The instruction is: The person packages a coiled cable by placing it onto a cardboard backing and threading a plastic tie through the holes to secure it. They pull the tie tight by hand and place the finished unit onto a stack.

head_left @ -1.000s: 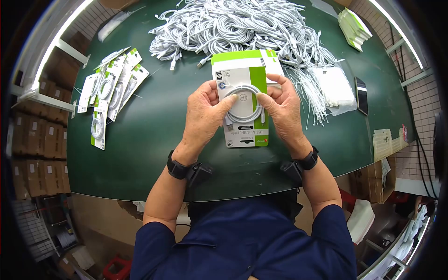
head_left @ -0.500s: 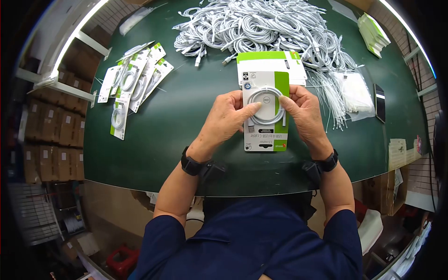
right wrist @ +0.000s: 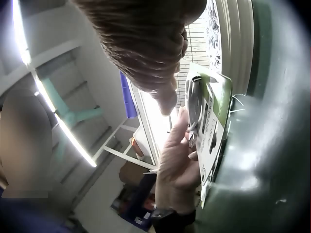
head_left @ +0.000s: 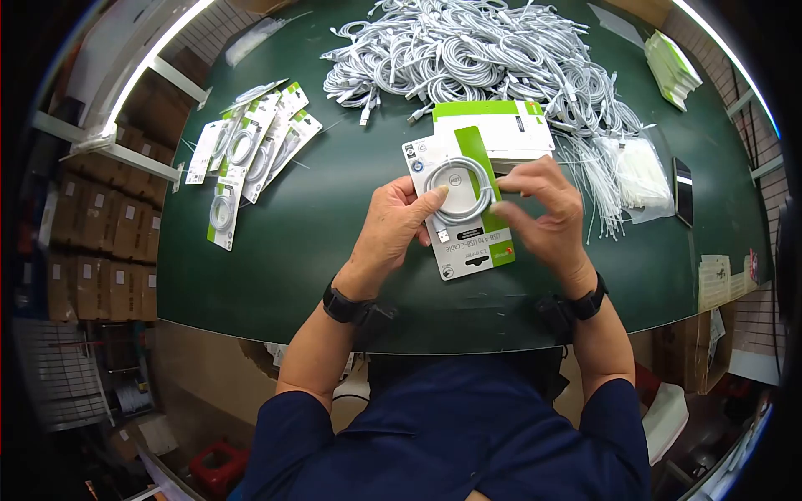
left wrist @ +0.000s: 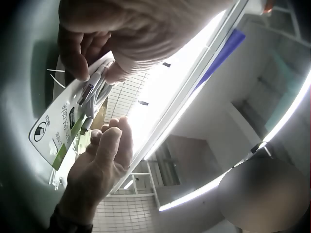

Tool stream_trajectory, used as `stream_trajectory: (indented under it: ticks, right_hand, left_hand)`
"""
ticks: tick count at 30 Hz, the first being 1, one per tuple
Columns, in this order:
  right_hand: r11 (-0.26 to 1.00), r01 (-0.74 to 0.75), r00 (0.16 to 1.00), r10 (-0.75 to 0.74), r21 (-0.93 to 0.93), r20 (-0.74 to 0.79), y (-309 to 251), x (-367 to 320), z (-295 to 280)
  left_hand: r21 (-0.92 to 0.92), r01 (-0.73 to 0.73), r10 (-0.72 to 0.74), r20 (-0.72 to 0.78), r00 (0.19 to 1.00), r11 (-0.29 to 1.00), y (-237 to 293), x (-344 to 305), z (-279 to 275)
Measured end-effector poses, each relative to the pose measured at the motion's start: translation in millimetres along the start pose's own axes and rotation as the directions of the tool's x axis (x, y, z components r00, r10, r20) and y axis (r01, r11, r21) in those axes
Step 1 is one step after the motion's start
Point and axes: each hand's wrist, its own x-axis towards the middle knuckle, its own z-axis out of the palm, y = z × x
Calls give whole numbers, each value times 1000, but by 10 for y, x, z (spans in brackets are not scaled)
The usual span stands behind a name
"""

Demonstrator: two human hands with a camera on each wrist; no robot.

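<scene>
A white and green card (head_left: 473,248) carries a coiled white USB cable (head_left: 482,179) on its face. My left hand (head_left: 388,225) holds the card by its left edge, thumb on top over the coil and fingers behind. Thin white tie ends (left wrist: 56,77) stick out behind the card in the left wrist view. My right hand (head_left: 547,213) is off the card, just beside its right edge, with fingers loosely bent and nothing in them. The card is tilted, its far end leaning left.
Behind the card lies a stack of cards (head_left: 501,138), and beyond it a large heap of white cables (head_left: 468,54). Packed cable cards (head_left: 242,146) lie at left. White cable ties (head_left: 597,184), a phone (head_left: 682,192) and more cards (head_left: 671,71) are at right.
My right hand has let go of the card and drawn back to the right. The card has turned so its far end leans left, still in my left hand.
</scene>
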Motion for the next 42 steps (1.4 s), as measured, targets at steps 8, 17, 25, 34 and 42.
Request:
stream_trajectory:
  ticks: [8, 17, 25, 34, 42]
  right_hand:
    - [934, 200, 952, -114, -295, 286, -137, -70, 175]
    - [978, 83, 938, -12, -190, 346, 10, -140, 247]
    - [978, 102, 916, -21, -183, 400, 41, -152, 256]
    - [984, 94, 899, -19, -149, 437, 16, -169, 220]
    - [982, 98, 918, -28, -158, 396, 37, -209, 287]
  left_hand:
    - [141, -45, 42, 26, 999, 989, -126, 41, 97]
    - [96, 11, -12, 13, 1000, 995, -317, 46, 106]
    - [-104, 50, -49, 7, 999, 993, -356, -24, 189]
    - [9, 59, -59, -5, 998, 998, -447, 39, 87]
    - [-63, 58, -59, -21, 998, 996, -457, 24, 126]
